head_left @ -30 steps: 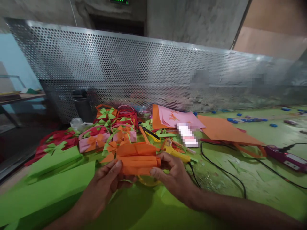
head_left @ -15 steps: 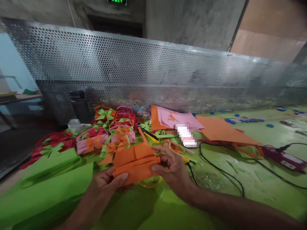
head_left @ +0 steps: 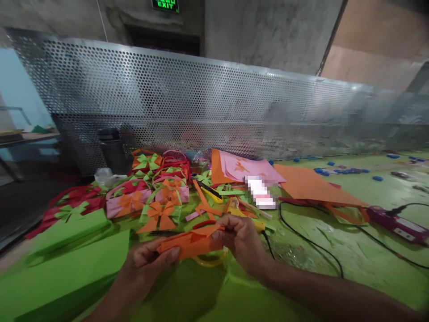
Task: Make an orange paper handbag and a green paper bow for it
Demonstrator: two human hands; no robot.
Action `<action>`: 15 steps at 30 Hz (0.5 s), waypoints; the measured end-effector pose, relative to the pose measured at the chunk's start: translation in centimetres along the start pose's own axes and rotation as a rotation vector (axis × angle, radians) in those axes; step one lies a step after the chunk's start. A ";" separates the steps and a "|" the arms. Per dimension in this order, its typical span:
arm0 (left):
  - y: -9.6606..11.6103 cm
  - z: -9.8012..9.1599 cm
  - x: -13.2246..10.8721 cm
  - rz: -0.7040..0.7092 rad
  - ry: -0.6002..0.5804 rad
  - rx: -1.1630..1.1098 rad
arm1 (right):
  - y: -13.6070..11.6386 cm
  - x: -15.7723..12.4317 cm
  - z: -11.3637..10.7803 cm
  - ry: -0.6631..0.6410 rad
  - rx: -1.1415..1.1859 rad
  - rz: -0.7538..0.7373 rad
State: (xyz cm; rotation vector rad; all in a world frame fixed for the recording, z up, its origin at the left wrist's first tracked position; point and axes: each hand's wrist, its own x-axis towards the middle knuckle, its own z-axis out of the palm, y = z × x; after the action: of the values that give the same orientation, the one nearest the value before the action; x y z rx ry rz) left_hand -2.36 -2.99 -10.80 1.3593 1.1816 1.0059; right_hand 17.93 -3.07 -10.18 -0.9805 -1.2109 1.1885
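Note:
Between my two hands is a piece of folded orange paper (head_left: 192, 243), creased lengthwise and seen nearly edge-on above the table. My left hand (head_left: 147, 259) pinches its left end, thumb on the near side. My right hand (head_left: 243, 243) has its fingers closed on the right end, near the upper fold. Just behind the paper lie scissors with a red handle (head_left: 203, 223), partly hidden by it. A yellow ring-shaped thing (head_left: 211, 260) shows below the paper. Beyond my left hand stands a small green paper bag with an orange bow (head_left: 161, 210).
Several small paper bags (head_left: 129, 201) with bows crowd the left. Large green paper (head_left: 67, 273) lies nearest me. A yellow utility knife (head_left: 211, 193), a yellow glue gun (head_left: 250, 220), pink sheets (head_left: 246, 166), an orange sheet (head_left: 315, 185) and a corded purple power strip (head_left: 398, 226) spread rightward.
The orange paper has tipped from facing me to nearly edge-on, looking narrower. My right fingers have curled in at its top edge. The scissors behind have come into view.

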 end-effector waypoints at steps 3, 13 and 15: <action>-0.2 0.2 0.1 -0.004 0.024 -0.085 | 0.0 0.0 0.0 -0.001 0.018 0.017; -0.1 0.2 0.2 0.004 -0.089 -0.095 | -0.3 0.4 0.1 -0.077 0.109 0.040; 0.4 0.4 0.1 0.024 -0.111 -0.119 | -0.5 0.5 -0.1 -0.087 0.128 0.054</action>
State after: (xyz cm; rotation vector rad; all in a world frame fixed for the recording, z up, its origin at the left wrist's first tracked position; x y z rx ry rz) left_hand -1.95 -2.96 -10.48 1.3208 1.0095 0.9893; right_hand 18.07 -2.66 -9.62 -0.8781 -1.1672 1.3466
